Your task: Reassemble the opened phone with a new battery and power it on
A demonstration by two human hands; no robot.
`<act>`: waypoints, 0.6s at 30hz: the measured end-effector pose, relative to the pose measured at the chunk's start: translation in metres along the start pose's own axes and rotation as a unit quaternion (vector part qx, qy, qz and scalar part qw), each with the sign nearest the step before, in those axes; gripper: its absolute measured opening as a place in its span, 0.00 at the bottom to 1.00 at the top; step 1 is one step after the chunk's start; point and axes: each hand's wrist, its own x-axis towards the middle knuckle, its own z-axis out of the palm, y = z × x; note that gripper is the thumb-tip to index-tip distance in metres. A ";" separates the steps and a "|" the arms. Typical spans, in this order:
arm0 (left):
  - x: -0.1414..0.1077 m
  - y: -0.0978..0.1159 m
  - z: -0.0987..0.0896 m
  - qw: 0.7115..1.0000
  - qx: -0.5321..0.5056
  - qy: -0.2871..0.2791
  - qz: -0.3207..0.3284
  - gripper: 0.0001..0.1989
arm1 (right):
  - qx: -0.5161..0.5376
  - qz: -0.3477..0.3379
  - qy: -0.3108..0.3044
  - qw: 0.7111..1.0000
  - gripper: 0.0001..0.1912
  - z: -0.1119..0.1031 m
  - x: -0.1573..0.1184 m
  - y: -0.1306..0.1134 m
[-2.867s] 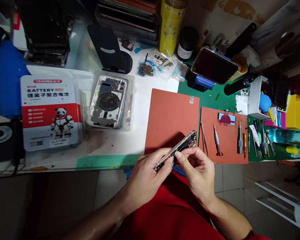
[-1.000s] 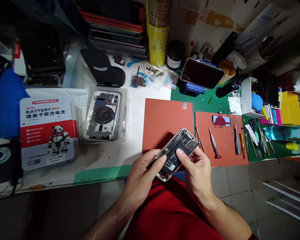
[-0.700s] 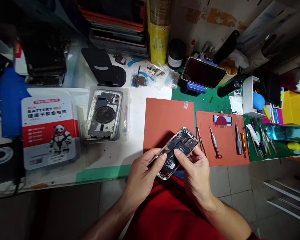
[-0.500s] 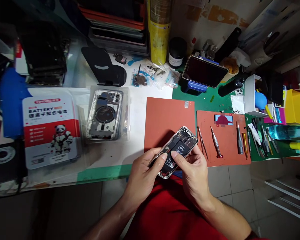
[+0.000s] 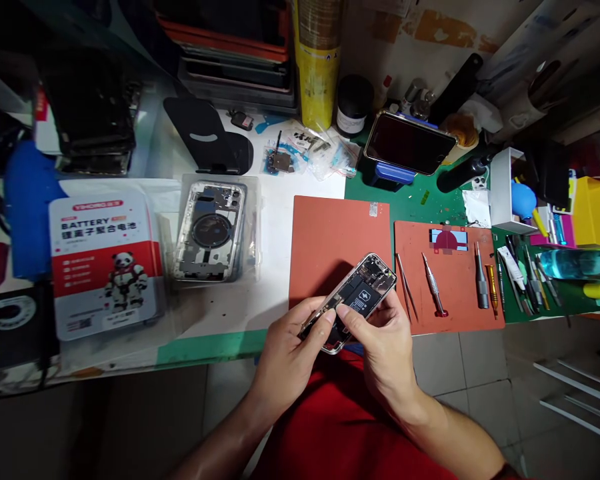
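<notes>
An opened smartphone (image 5: 364, 293), its black battery and inner parts bare, is held tilted between both hands over the front edge of the bench. My left hand (image 5: 293, 350) grips its lower left side, the thumb lying on the inner parts beside the battery. Round the right edge wraps my right hand (image 5: 383, 337), with its thumb pressed on the inside close to the left thumb. What lies right under the thumb tips is hidden. Below the phone's upper end is a red-brown mat (image 5: 337, 233).
To the right, a second mat (image 5: 450, 323) carries tweezers (image 5: 407, 287), a screwdriver (image 5: 433, 283) and more tools. On the left lie a battery package (image 5: 105, 267) and a phone housing (image 5: 210, 230). A phone on a stand (image 5: 410, 143) and a yellow can (image 5: 320, 73) stand behind.
My right thumb has slid slightly left and down across the phone's inside, toward the left thumb. Both hands still hold the phone in nearly the same place.
</notes>
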 end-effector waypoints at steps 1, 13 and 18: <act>0.000 0.001 0.000 1.000 0.004 0.000 0.002 0.15 | 0.000 -0.002 0.000 1.000 0.20 0.000 0.000 0.001; 0.002 0.006 0.001 1.000 0.020 0.002 0.007 0.16 | 0.018 0.000 0.003 1.000 0.20 0.000 0.001 0.003; 0.004 -0.005 0.000 1.000 0.010 0.026 -0.014 0.20 | 0.011 0.001 -0.032 0.999 0.20 -0.011 -0.006 0.001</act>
